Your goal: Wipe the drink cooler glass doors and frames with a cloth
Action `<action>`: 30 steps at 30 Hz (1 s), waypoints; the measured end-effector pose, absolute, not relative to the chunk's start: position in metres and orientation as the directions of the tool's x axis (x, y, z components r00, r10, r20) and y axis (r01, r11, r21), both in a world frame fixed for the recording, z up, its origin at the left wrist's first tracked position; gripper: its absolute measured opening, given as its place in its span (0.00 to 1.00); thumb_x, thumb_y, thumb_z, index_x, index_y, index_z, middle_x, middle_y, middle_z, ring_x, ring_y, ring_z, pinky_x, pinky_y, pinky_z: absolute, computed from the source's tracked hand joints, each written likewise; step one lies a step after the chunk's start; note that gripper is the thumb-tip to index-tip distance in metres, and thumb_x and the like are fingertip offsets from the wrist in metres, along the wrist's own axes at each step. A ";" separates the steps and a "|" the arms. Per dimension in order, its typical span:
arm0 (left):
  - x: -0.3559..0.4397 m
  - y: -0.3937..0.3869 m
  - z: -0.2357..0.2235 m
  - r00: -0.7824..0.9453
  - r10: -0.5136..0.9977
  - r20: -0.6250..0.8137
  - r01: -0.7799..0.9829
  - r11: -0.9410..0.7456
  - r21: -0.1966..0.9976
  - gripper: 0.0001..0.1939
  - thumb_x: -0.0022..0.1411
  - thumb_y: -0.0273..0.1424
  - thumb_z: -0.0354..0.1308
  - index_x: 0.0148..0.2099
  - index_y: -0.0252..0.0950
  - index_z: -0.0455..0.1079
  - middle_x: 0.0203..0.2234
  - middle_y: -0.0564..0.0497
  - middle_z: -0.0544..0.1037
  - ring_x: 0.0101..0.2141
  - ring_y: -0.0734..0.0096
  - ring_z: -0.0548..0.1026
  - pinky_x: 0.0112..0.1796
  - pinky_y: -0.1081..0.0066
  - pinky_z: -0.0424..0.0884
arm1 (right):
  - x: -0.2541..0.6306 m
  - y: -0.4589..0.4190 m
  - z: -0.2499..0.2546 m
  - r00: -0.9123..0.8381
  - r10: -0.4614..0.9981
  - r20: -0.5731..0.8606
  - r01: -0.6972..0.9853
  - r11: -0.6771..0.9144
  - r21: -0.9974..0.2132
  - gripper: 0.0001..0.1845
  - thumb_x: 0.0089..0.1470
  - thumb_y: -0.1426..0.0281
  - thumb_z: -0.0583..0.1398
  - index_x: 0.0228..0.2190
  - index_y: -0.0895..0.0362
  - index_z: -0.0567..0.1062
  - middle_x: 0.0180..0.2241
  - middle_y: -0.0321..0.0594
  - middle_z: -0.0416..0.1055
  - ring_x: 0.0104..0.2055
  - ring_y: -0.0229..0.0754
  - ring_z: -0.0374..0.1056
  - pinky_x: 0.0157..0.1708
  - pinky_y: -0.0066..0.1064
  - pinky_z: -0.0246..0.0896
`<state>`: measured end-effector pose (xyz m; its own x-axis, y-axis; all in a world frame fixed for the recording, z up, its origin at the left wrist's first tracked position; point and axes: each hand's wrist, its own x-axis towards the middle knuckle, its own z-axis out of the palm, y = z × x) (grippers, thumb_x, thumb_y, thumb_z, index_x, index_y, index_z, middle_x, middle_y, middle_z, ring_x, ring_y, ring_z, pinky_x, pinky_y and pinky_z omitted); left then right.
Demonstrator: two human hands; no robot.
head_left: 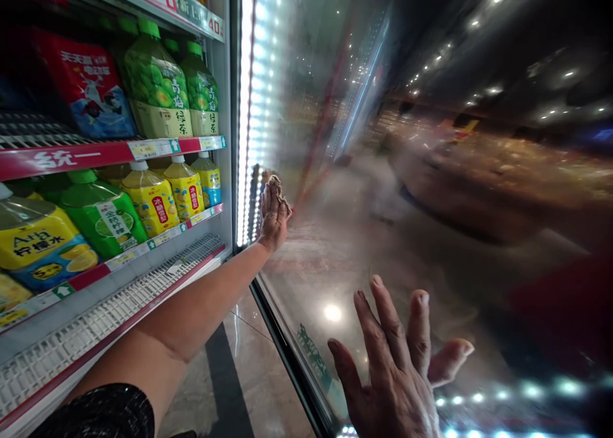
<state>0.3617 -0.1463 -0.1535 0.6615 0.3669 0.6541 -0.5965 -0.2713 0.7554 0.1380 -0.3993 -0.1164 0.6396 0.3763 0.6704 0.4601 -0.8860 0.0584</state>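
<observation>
From the lower left my left arm reaches out to the glass door (335, 234) of a drinks cooler. My left hand (274, 224) presses a crumpled brownish cloth (276, 186) against the inner side of the glass, close to the door's hinge-side light strip. Part of the cloth is hidden under the fingers. At the bottom right, my right hand (395, 368) has its fingers spread and its back toward me. It is at the lower part of the glass; whether the palm touches it I cannot tell.
At left stand cooler shelves with green-capped bottles (156, 87), yellow drink bottles (151, 195), and a red and blue packet (89, 83). Below is a white wire rack (105, 323). A bright light strip (244, 106) runs vertically. Tiled floor (258, 368) shows beneath the door edge.
</observation>
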 end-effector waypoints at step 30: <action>0.322 -0.191 -0.158 0.614 0.357 0.704 -0.555 -0.440 0.707 0.33 0.71 0.50 0.38 0.74 0.51 0.41 0.73 0.60 0.42 0.72 0.69 0.36 0.70 0.63 0.29 | 0.134 -0.399 -0.114 0.632 0.353 0.690 0.414 -0.906 0.084 0.33 0.62 0.64 0.55 0.66 0.56 0.57 0.69 0.48 0.53 0.74 0.61 0.29 0.66 0.69 0.21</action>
<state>0.3216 -0.1913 -0.1580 0.6139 0.3571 0.7040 -0.5545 -0.4396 0.7065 0.1338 -0.3989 -0.1136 0.6318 0.3526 0.6903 0.4139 -0.9064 0.0841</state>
